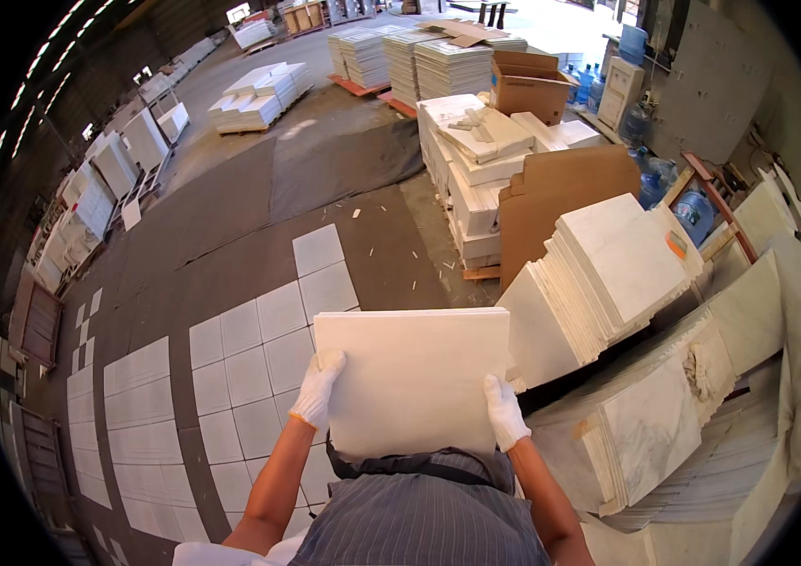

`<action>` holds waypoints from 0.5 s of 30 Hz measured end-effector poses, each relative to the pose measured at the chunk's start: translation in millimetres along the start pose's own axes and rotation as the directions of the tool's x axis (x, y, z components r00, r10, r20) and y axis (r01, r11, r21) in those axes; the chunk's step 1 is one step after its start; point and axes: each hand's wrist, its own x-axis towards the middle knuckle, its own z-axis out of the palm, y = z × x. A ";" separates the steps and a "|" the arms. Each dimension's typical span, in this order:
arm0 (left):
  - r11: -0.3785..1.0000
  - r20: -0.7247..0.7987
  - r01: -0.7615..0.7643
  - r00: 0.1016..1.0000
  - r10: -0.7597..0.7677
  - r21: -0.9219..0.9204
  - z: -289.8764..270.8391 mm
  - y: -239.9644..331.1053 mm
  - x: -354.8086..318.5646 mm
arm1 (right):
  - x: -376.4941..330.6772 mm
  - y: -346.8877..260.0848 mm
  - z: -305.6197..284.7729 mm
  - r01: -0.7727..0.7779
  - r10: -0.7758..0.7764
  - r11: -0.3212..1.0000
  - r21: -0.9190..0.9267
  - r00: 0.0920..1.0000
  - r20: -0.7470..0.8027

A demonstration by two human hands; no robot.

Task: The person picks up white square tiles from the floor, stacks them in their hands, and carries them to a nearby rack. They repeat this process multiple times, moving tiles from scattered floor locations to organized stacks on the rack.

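A white rectangular stone tile (pixel 410 391) is held upright against my body at waist height; its top edge looks thick, and I cannot tell whether it is one tile or more. My left hand (pixel 320 387), in a white glove, grips its left edge. The gloved right hand (pixel 505 413) grips the opposite edge, low on that side. Fingers behind the tile are hidden. Close by on the right leans a stack of white marble slabs (pixel 622 259), with an orange object (pixel 676 245) on its face.
Rows of pale tiles (pixel 250 328) lie on the dark floor covering (pixel 231 212) to the left. More marble slabs (pixel 650 439) lean at the right. Ahead stand a pallet stack (pixel 476 193), a brown cardboard sheet (pixel 566 193), an opened carton (pixel 531 87) and blue water bottles (pixel 693 215).
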 end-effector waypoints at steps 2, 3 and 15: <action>1.000 0.002 -0.012 1.000 0.012 -0.026 2.7 2.1 11.3 | 16.1 -9.5 -1.0 -0.003 0.004 0.999 -0.053 1.000 0.025; 0.999 -0.008 -0.002 1.000 0.001 -0.043 7.2 7.9 20.1 | 24.1 -14.7 0.6 0.001 -0.001 0.999 -0.045 1.000 0.000; 0.998 0.175 0.059 0.983 -0.055 -0.017 11.3 72.2 227.2 | 157.4 -69.3 56.6 -0.178 0.176 0.984 0.007 0.969 -0.171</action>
